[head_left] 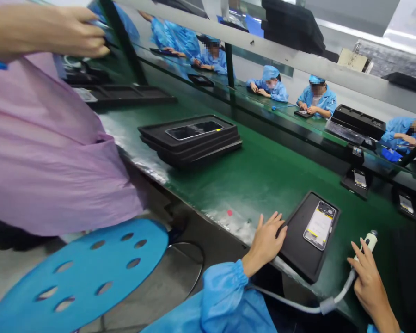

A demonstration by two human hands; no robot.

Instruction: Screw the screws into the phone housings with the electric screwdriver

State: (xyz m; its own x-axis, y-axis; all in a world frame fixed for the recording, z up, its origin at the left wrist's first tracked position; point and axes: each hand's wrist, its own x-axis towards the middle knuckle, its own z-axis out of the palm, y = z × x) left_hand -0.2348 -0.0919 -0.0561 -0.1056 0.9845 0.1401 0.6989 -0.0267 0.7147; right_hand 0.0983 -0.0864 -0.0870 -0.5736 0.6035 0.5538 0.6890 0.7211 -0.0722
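Note:
My left hand (266,243) rests at the left edge of a black tray (294,240), its fingers spread and the fingertips touching the rim. In the tray lies an opened phone (319,226) with its inside facing up, showing a pale battery with yellow strips and dark parts at the top. My right hand (370,277) is to the right of the tray, fingers stretched out over a white corded tool (370,238) that looks like an electric screwdriver. A firm grip on it does not show. Its grey cable (291,300) runs left below the tray.
Further along the green bench (208,185) stands a stack of black trays (190,143) with a phone on top. A person in a pink garment (55,152) stands at left, beside a blue stool (86,268). Several people in blue work behind a glass-like divider.

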